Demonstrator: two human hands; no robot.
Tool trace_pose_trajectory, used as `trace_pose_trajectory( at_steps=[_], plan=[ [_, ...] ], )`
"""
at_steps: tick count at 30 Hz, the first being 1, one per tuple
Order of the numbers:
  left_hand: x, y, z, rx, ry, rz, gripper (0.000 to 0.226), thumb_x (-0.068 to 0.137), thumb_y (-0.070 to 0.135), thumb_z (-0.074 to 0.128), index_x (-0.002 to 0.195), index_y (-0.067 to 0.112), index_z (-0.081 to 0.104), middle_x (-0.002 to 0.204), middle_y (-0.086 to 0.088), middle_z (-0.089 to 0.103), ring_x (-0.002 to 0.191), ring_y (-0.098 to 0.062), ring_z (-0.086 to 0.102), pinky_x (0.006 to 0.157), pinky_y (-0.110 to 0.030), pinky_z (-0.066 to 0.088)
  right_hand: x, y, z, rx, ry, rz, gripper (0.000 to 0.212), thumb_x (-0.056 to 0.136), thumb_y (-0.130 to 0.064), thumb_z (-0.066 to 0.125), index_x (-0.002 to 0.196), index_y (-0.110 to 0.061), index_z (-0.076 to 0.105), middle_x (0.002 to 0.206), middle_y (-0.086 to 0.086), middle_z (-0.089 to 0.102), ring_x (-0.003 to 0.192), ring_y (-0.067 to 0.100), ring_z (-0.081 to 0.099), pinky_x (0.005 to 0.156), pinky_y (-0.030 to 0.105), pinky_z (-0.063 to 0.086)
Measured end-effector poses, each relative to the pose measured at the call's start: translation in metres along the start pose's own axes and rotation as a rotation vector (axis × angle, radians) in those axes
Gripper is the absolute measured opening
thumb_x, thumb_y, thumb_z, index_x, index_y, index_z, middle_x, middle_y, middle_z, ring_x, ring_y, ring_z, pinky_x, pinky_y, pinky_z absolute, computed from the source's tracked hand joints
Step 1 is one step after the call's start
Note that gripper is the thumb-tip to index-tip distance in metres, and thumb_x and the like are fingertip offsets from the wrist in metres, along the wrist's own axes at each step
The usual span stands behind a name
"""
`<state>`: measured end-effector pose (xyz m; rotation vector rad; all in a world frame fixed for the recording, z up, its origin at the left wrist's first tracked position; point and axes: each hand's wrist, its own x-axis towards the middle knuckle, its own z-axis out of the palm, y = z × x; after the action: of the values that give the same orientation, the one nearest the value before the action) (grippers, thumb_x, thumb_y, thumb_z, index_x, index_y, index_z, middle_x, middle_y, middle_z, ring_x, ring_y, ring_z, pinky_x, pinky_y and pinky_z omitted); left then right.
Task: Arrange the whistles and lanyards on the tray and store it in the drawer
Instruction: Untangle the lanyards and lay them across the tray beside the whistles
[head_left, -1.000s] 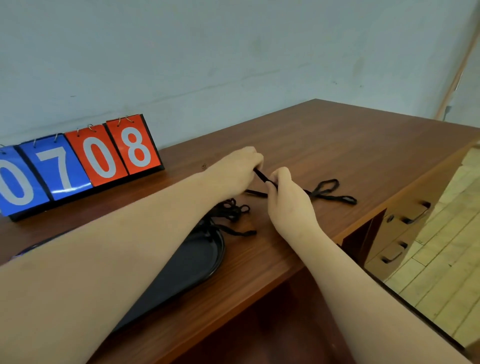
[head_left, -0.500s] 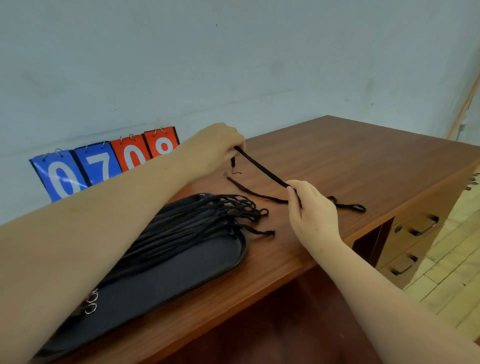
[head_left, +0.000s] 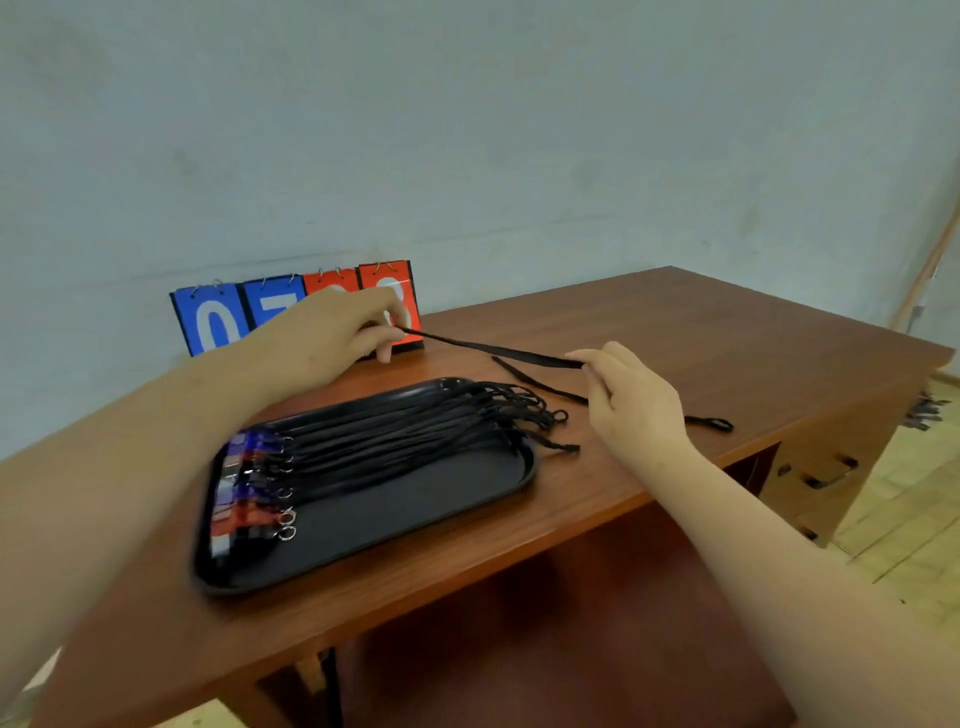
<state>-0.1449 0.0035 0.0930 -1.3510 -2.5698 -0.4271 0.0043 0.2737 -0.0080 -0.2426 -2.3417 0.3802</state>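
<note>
Left hand (head_left: 332, 338): at 12 o'clock from the tray, thumb and forefinger pinching one end of the held lanyard (head_left: 493, 351), other fingers curled under.
Right hand (head_left: 636, 402): at 2 o'clock from the tray, thumb and fingertips nipping the same strap further along.
Why held so: the strap runs taut between both hands, probably to straighten it so it can lie parallel with the rest.
Free end: trails onto the desk (head_left: 701, 332), its loop at 3 o'clock from the tray.
Tray (head_left: 415, 519): black, with its near half bare, which leaves room for more.
Whistles (head_left: 244, 488): red and blue, lined up at the tray's 9 o'clock end, so the tray lanyards (head_left: 415, 431) all run one way, their loops overhanging the rim.
Counts: one lanyard in hand and one tray. The whistles and cords on the tray are too blurred to count.
Scoreboard (head_left: 291, 312): four cards, two blue and two red.
Drawers (head_left: 821, 473): at 4 o'clock, with two handles plainly visible.
</note>
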Motion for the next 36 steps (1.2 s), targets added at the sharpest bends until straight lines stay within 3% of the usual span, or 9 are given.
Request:
trace_pose_trajectory(
  at_steps=[5,10,14,16,21,25,31,36],
  plan=[
    [-0.074,-0.024,0.006,-0.048,0.103,-0.096,0.015,0.097,0.041,0.053,0.086,0.033,0.059,0.071,0.013,0.067,0.068,-0.001,0.060,0.063,-0.022,0.043,-0.001,-0.026,0.007,0.025,-0.095,-0.060,0.030,0.102,-0.020,0.043,0.123,-0.026,0.064,0.091,-0.010,0.051,0.074,0.015,0.055,0.066,0.031,0.048],
    [-0.141,-0.052,0.039,-0.175,0.332,-0.207,0.016,0.099,0.026,0.055,0.105,0.032,0.069,0.096,0.019,0.063,0.093,0.005,0.057,0.083,-0.011,0.040,-0.010,-0.042,0.033,0.032,-0.145,-0.050,0.025,0.101,-0.021,0.049,0.116,-0.023,0.069,0.086,-0.010,0.051,0.072,0.012,0.053,0.058,0.025,0.040],
    [-0.180,-0.066,0.074,-0.263,0.457,-0.303,0.026,0.098,0.016,0.057,0.118,0.026,0.071,0.104,0.013,0.063,0.104,-0.005,0.057,0.094,-0.018,0.042,-0.027,-0.044,0.052,0.042,-0.156,-0.022,0.025,0.100,-0.020,0.051,0.116,-0.023,0.070,0.087,-0.011,0.053,0.075,0.012,0.055,0.063,0.028,0.045],
    [-0.189,-0.067,0.085,-0.293,0.493,-0.327,0.026,0.097,0.015,0.059,0.117,0.028,0.071,0.106,0.013,0.065,0.107,-0.006,0.057,0.095,-0.024,0.044,-0.032,-0.042,0.058,0.029,-0.106,0.061,0.022,0.099,-0.023,0.054,0.112,-0.023,0.072,0.087,-0.011,0.054,0.074,0.011,0.055,0.062,0.028,0.044],
    [-0.193,-0.063,0.093,-0.373,0.598,-0.425,0.019,0.091,0.017,0.067,0.104,0.031,0.072,0.102,0.019,0.063,0.099,-0.002,0.059,0.089,-0.013,0.043,-0.034,-0.035,0.068,0.053,-0.025,0.206,0.015,0.095,-0.026,0.061,0.104,-0.022,0.072,0.092,-0.008,0.059,0.081,0.013,0.057,0.067,0.028,0.044],
    [-0.192,-0.063,0.094,-0.392,0.582,-0.471,0.019,0.090,0.016,0.070,0.102,0.030,0.072,0.100,0.014,0.065,0.096,-0.002,0.059,0.083,-0.005,0.042,-0.035,-0.033,0.076,0.134,0.010,0.257,0.010,0.092,-0.027,0.066,0.095,-0.021,0.072,0.092,-0.007,0.062,0.090,0.013,0.059,0.076,0.028,0.044],
    [-0.191,-0.059,0.094,-0.436,0.553,-0.512,0.019,0.091,0.012,0.068,0.100,0.027,0.073,0.098,0.018,0.064,0.095,0.003,0.055,0.080,-0.006,0.040,-0.040,-0.027,0.080,0.203,0.052,0.288,0.009,0.092,-0.027,0.065,0.096,-0.024,0.072,0.092,-0.008,0.064,0.097,0.017,0.061,0.092,0.051,0.048],
    [-0.190,-0.063,0.096,-0.406,0.502,-0.499,0.019,0.092,0.010,0.066,0.098,0.026,0.074,0.101,0.018,0.065,0.102,-0.008,0.057,0.085,-0.022,0.045,-0.043,-0.028,0.079,0.299,0.048,0.299,0.008,0.092,-0.024,0.066,0.099,-0.026,0.069,0.096,-0.009,0.067,0.101,0.016,0.061,0.092,0.040,0.050]
  ],
)
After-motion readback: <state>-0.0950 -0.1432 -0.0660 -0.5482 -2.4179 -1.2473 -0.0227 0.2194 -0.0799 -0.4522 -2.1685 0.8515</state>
